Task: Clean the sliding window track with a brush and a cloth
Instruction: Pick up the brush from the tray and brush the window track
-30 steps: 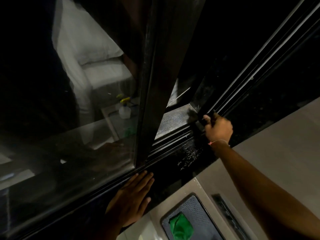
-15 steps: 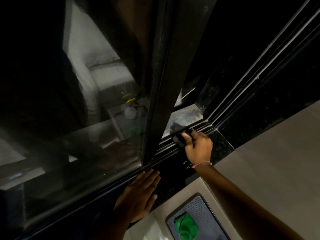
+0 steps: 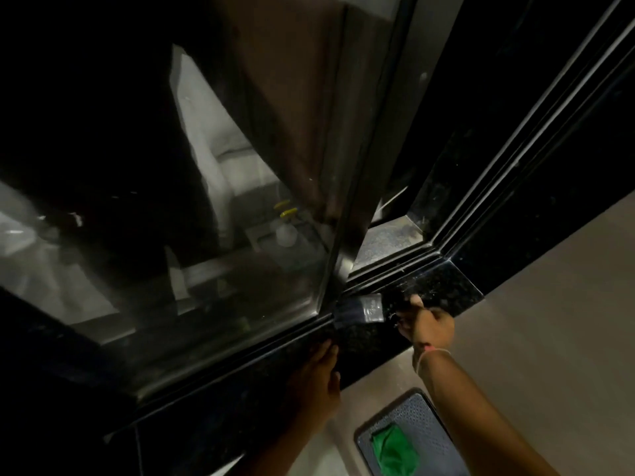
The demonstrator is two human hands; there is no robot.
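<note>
The right hand (image 3: 427, 322) grips the brush (image 3: 360, 309), bristles aimed into the window track (image 3: 388, 274), while the left hand (image 3: 318, 383) lies flat and empty on the sill (image 3: 443, 286), apparently as a brace, and the green cloth (image 3: 393, 450) waits in the tray (image 3: 426, 420)

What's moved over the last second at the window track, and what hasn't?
The right hand, gripping the brush throughout, swept it along the track from the far corner by the side frame back toward the edge of the sliding pane; the bristles now sit at the pane's foot. The left hand stayed flat on the dark sill. The green cloth still lies on the tray, untouched.
</note>
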